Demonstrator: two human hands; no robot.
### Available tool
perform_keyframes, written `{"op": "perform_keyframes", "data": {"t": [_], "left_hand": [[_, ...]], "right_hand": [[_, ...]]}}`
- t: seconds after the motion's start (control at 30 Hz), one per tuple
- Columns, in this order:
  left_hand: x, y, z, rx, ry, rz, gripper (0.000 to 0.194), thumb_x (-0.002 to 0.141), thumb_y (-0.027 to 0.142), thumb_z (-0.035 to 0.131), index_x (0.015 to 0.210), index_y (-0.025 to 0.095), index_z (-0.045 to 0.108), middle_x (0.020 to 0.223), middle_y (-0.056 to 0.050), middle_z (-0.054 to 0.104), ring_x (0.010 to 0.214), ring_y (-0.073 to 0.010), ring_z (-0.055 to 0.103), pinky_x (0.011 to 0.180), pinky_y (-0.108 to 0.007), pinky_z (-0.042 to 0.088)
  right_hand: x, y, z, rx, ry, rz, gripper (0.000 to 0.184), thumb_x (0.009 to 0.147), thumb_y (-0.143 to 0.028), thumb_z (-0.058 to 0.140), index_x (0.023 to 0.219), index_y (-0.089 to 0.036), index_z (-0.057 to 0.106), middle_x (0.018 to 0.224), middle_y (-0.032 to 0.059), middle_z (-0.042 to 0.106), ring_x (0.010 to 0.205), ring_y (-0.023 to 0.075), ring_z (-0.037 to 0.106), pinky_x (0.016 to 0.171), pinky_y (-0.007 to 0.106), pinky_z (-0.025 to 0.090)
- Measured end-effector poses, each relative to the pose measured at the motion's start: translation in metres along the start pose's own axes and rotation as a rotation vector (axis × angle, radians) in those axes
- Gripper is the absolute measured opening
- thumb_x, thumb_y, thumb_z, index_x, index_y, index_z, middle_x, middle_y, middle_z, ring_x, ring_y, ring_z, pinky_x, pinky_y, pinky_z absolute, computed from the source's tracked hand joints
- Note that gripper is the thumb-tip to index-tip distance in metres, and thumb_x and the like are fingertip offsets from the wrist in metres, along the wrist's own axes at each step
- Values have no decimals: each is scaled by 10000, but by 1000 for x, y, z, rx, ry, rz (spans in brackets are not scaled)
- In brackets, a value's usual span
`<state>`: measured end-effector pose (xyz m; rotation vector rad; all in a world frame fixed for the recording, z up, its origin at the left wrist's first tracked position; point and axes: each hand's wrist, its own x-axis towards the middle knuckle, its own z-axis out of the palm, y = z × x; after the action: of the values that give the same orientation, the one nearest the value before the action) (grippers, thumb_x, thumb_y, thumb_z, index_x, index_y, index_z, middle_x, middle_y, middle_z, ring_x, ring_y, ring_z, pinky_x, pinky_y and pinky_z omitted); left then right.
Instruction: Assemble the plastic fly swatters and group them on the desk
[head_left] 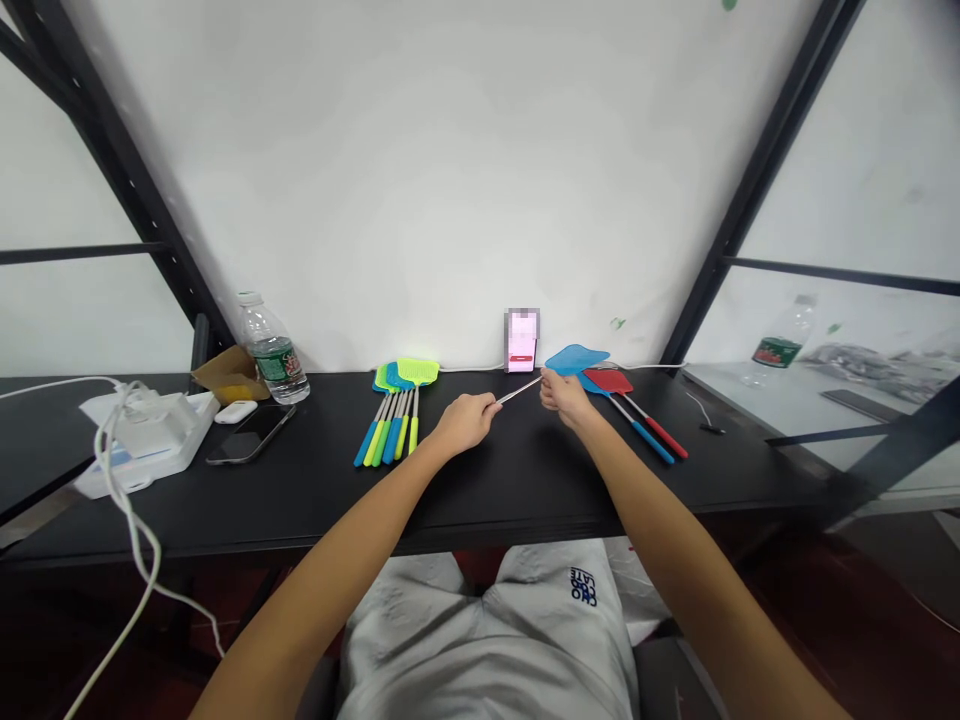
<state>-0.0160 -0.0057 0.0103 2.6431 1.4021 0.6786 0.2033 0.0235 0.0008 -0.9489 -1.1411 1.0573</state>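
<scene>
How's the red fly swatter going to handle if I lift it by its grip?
The red fly swatter will probably feel light, given its slim shaft and flat head. The straight shaft looks stiff, though the head may flex. It might nudge the blue one alongside, since their heads overlap.

The leaf-shaped plastic flyswatter (pixel 576 359) has a blue head and silver-grey shaft. The fanned row of perforated plastic flyswatters (pixel 391 415) mixes blue, green and yellow-green. The crossed long-handled flyswatters (pixel 643 420) are blue and red. The flat rectangular desk (pixel 480 490) is plain black.
</scene>
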Motion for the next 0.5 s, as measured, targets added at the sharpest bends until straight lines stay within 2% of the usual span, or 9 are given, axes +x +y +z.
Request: {"op": "perform_keyframes", "data": {"t": [0.1, 0.2, 0.37, 0.5], "left_hand": [[-1, -1, 1, -5, -24, 8, 362, 993, 416, 355, 916, 225, 653, 851, -63, 699, 797, -207, 639, 677, -273, 394], [-2, -1, 4, -22, -38, 10, 363, 992, 422, 352, 906, 218, 640, 842, -60, 689, 780, -202, 630, 668, -271, 393], [-2, -4, 6, -14, -40, -15, 337, 979, 419, 385, 900, 209, 636, 854, -64, 685, 826, -207, 630, 719, -279, 420], [-2, -4, 6, 4, -53, -22, 304, 978, 385, 397, 911, 205, 632, 905, -77, 689, 866, -215, 637, 735, -282, 431]], "right_hand": [[4, -5, -16, -23, -22, 33, 450, 791, -383, 643, 582, -240, 271, 465, -108, 195, 367, 30, 169, 365, 193, 86], [4, -7, -22, -43, -7, 64, 427, 782, -371, 640, 580, -235, 290, 466, -101, 215, 368, 32, 185, 362, 194, 91], [6, -7, -21, -61, 167, 70, 367, 832, -369, 583, 586, -220, 354, 448, -90, 246, 352, 41, 234, 347, 190, 130], [10, -4, -26, -89, 314, 92, 343, 882, -403, 528, 621, -202, 432, 455, -52, 366, 346, 51, 299, 330, 186, 170]]}}
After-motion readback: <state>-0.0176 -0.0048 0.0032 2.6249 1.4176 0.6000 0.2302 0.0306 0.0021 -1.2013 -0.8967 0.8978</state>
